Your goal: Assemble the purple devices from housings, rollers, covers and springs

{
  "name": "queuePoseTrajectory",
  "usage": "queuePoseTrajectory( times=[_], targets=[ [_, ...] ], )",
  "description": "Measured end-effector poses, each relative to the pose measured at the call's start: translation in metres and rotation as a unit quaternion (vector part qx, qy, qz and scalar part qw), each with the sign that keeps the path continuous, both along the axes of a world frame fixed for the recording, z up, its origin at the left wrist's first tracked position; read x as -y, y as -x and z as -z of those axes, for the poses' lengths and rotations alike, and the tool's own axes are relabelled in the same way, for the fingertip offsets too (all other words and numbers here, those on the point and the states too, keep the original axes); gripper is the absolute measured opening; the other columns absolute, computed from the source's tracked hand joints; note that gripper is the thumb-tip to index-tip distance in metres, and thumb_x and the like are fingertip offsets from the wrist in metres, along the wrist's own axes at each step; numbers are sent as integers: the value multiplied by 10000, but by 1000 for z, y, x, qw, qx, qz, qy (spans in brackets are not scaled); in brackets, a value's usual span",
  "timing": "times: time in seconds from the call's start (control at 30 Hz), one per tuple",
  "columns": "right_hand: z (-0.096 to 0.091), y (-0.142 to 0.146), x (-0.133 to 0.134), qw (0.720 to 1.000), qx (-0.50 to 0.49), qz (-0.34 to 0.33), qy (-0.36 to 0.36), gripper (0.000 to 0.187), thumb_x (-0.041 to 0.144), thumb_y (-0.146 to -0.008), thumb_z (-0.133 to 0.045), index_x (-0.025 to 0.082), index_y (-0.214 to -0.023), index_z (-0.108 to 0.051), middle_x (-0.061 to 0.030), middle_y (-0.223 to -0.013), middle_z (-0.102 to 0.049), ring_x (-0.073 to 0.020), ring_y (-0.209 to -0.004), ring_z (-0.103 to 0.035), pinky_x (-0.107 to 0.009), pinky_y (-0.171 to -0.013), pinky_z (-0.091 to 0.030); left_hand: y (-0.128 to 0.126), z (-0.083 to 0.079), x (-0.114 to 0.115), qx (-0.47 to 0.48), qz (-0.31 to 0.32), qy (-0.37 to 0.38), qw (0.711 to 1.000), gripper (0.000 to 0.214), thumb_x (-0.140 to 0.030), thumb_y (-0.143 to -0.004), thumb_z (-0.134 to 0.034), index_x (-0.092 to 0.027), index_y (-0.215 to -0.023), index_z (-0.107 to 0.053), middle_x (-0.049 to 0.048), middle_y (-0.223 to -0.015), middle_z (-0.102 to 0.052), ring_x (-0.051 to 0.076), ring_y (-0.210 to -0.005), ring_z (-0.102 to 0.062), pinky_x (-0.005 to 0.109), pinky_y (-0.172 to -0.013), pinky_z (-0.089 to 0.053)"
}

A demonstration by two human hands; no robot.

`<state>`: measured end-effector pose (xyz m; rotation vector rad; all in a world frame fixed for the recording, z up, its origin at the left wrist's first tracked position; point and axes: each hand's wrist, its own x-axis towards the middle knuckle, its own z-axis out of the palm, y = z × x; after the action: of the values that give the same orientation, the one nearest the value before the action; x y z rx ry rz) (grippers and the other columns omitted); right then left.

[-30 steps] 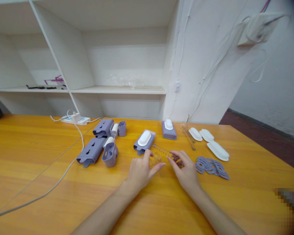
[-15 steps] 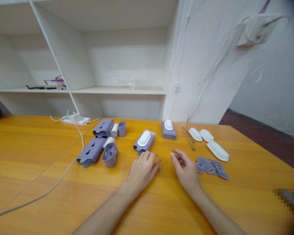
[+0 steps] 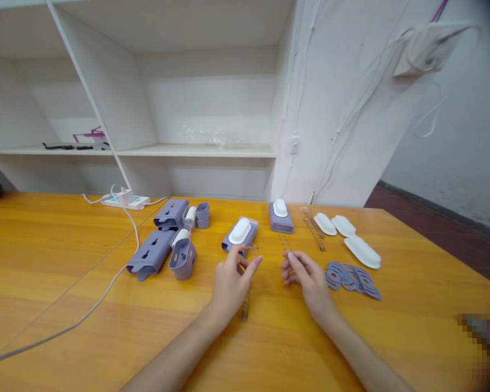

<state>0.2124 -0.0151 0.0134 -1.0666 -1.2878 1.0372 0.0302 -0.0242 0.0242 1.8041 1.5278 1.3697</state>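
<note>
The left hand [image 3: 231,280] has risen, pinching a spring [image 3: 245,306] that now dangles. The right hand [image 3: 308,279] grips the second spring [image 3: 285,243], which is pulled clear and points at the table's far edge.

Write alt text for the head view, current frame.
Two bare hands work over an orange table: the left hand pinches a coil spring, the right hand touches a second spring. Purple housings, white caps and purple gaskets lie around them.
</note>
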Motion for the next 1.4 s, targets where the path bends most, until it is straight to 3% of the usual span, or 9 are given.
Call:
queuePoseTrajectory(
  times=[0.1, 0.23, 0.37, 0.47, 0.63, 0.8, 0.97, 1.17, 1.4],
  targets=[
    [-6, -3, -1, 990, -101, -66, 67, 304, 464, -808, -564, 184, -907, -625, -52, -820, -637, -155, -630, -596, -265, -520, -490, 0, 2, -5, 149, 28, 69, 986, 407, -491, -781, -577, -194, -1020, -435, -45, -656, -582, 107, -467, -575, 193, -414, -415],
    [-11, 0, 3, 982, -131, -104, 83, 273, 427, -784, -609, 190, -908, -662, -95, -1029, -628, -227, -899, -609, -319, -642, -536, -2, 10, -11, 252, 77, 109, 958, 536, -429, -728, -653, -191, -1132, -393, 17, -830, -606, 152, -641, -652, 223, -471, -504],
    [-11, 6, 7, 977, -119, -157, 86, 260, 393, -791, -621, 192, -946, -678, -94, -1035, -656, -236, -1016, -590, -387, -871, -477, -6, 15, -10, 275, 154, 94, 944, 576, -302, -780, -627, -202, -1261, -326, 97, -1063, -585, 170, -897, -643, 324, -760, -541],
    [-10, 7, 6, 975, -114, -166, 98, 286, 412, -788, -623, 182, -949, -680, -100, -1007, -674, -235, -959, -619, -400, -862, -480, -9, 15, -5, 279, 232, 88, 928, 555, -257, -837, -558, -213, -1309, -268, 141, -1206, -544, 202, -1119, -556, 391, -938, -461],
    [-7, 7, 4, 979, -105, -147, 95, 315, 438, -767, -641, 176, -936, -681, -94, -937, -686, -222, -854, -637, -374, -756, -523, -11, 9, 2, 264, 288, 93, 916, 519, -259, -851, -543, -224, -1294, -275, 148, -1303, -493, 217, -1222, -473, 436, -1037, -368],
    [-4, 10, 5, 983, -111, -120, 80, 317, 424, -756, -660, 177, -954, -676, -89, -932, -686, -222, -862, -643, -381, -773, -527, -11, 5, 8, 218, 283, 76, 931, 476, -250, -867, -521, -227, -1283, -290, 135, -1329, -474, 200, -1255, -433, 427, -1074, -321],
    [1, 7, 1, 992, -105, -52, 52, 307, 417, -740, -674, 173, -926, -672, -94, -982, -678, -240, -889, -646, -397, -787, -531, -9, 4, 12, 130, 262, 67, 954, 474, -231, -866, -512, -227, -1294, -309, 120, -1310, -485, 193, -1252, -428, 420, -1074, -313],
    [4, -17, -16, 993, -6, 111, -28, 319, 448, -746, -644, 166, -893, -656, -96, -911, -687, -253, -879, -639, -408, -789, -516, -7, 8, 14, 27, 214, 41, 976, 476, -265, -855, -522, -227, -1295, -345, 110, -1245, -523, 201, -1182, -479, 414, -1020, -363],
    [9, -42, -31, 930, 216, 277, -109, 316, 447, -783, -580, 148, -847, -662, -94, -846, -629, -219, -786, -598, -373, -726, -494, -5, 5, 16, -29, 207, 28, 978, 463, -295, -858, -512, -218, -1289, -362, 96, -1236, -527, 199, -1143, -499, 394, -996, -384]
  ],
)
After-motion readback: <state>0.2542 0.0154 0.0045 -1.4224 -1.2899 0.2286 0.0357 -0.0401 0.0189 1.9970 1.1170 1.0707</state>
